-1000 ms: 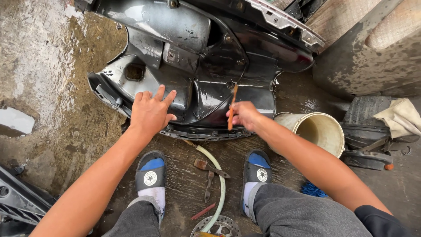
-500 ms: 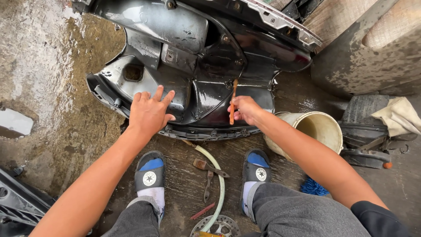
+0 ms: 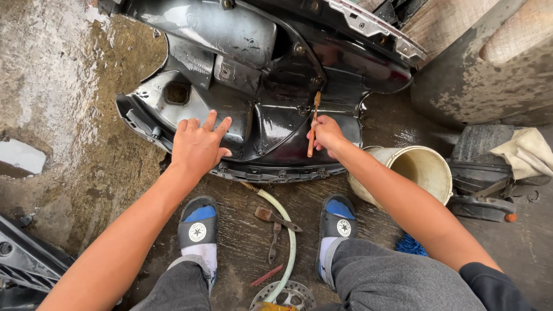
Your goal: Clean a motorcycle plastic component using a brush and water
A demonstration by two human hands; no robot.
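A large wet black plastic body panel (image 3: 271, 63) of a scooter lies on the ground in front of me. My left hand (image 3: 199, 145) rests flat on its near left part, fingers spread. My right hand (image 3: 327, 133) grips a thin brush with an orange-brown wooden handle (image 3: 313, 124), held upright with its tip against the panel's middle, near a screw hole.
A cream bucket (image 3: 423, 170) lies tilted at my right. A pale hose (image 3: 285, 224), a small paintbrush (image 3: 271, 217), a metal tool and a brake disc (image 3: 282, 298) lie between my sandalled feet. A cloth (image 3: 527, 152) rests on black parts at right. Wet concrete ground surrounds everything.
My right hand has moved the brush up and slightly right along the panel's middle. My left hand has stayed pressed on the panel.
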